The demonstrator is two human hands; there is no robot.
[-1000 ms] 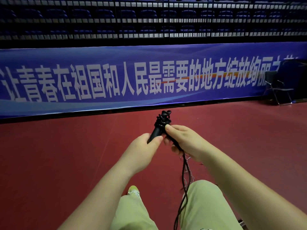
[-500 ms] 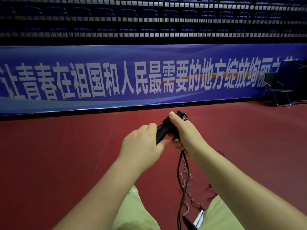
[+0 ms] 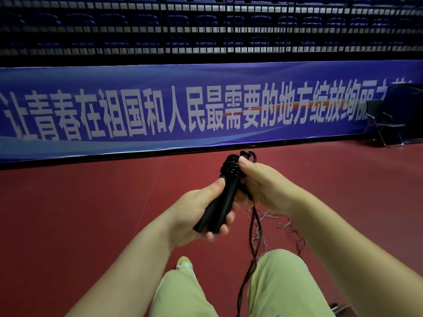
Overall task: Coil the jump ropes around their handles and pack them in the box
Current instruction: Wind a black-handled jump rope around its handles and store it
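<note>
Gripping 2 black handles, left hand; right hand pinches rope.

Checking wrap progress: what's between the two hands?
Head view: only the black handles, gripped by the left hand; the right hand pinches rope coiled at their top.

The left hand sat left of and nearer than the right hand, the two black cylindrical jump-rope handles between them. Coiled turns of black rope sat on the upper ends of the handles, at the right thumb. A loose length of rope hung below the right hand and passed between the two pale-green trousered knees. A tangle of thin frayed threads lay on the red sports floor right of that length. The long blue printed banner stood behind the floor, tiered seating above it, and a black folding chair at far right.
</note>
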